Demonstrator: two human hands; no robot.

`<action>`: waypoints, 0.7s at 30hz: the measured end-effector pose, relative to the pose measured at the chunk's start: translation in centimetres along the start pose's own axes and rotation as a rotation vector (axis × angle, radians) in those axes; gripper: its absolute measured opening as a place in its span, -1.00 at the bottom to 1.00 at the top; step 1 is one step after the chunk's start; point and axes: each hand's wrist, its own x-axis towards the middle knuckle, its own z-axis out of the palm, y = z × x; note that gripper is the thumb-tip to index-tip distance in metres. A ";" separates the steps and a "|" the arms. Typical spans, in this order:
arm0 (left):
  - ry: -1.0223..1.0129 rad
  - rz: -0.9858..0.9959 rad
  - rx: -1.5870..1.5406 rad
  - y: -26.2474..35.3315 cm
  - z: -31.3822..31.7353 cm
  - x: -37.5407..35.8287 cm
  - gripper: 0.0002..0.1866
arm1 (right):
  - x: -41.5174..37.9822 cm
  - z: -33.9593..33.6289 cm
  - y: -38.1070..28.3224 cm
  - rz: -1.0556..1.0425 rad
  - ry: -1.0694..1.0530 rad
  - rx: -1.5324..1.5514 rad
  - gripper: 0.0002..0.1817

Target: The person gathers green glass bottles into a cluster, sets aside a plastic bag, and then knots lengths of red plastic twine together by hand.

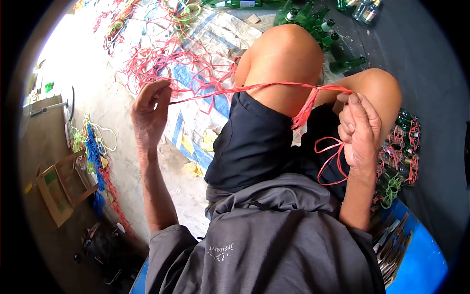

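A red plastic string (274,84) stretches across the view between my two hands, above my knees. My left hand (152,102) pinches its left end between thumb and fingers, near a tangled heap of red string (152,61). On the right, my right hand (360,122) is closed on the other end, its fingers curled. Near that hand, a knotted red tuft (306,110) hangs from the stretched string. A loose red loop (320,161) dangles below my right hand, over the dark shorts.
Green bottles (313,24) lie beyond my knees. More bottles wrapped in red netting (399,152) stand at the right, above a blue container (426,255). Blue and red cords (93,152) hang at the left, beside a wooden frame (66,188).
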 end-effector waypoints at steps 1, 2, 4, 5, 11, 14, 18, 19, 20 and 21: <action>0.031 -0.019 -0.011 0.4 0.2 -0.1 -0.81 | 0.0 0.1 0.0 -0.001 0.005 0.005 -0.74; 0.041 -0.015 0.005 0.4 0.3 -0.2 -0.86 | 0.0 0.2 -0.2 0.000 0.014 0.005 -0.73; 0.023 0.030 0.097 0.0 0.1 -0.2 -0.91 | -0.2 0.2 -0.5 -0.012 0.026 0.001 -0.72; -0.004 0.072 0.175 0.0 0.0 -0.1 -0.91 | -0.1 0.4 -0.6 -0.017 0.024 0.002 -0.71; -0.079 0.211 0.290 0.1 -0.5 0.3 -0.52 | -0.4 -0.2 -1.8 -0.065 0.031 -0.030 -0.72; -0.021 0.038 0.180 -0.1 -0.9 0.5 -0.55 | -0.4 -0.3 -2.1 -0.088 0.051 -0.071 -0.68; 0.063 -0.094 -0.028 -2.0 -2.5 1.8 -0.51 | -0.4 -0.8 -2.5 -0.102 0.087 -0.070 -0.67; 0.060 -0.088 -0.098 -2.5 -2.8 2.1 -0.49 | -0.4 -1.0 -2.7 -0.104 0.083 -0.067 -0.66; 0.071 -0.091 -0.120 -2.6 -2.9 2.4 -0.48 | -0.4 -1.3 -2.8 -0.106 0.078 -0.063 -0.66; 0.081 -0.093 -0.142 -2.6 -3.0 2.6 -0.47 | -0.4 -1.7 -2.9 -0.111 0.072 -0.046 -0.65</action>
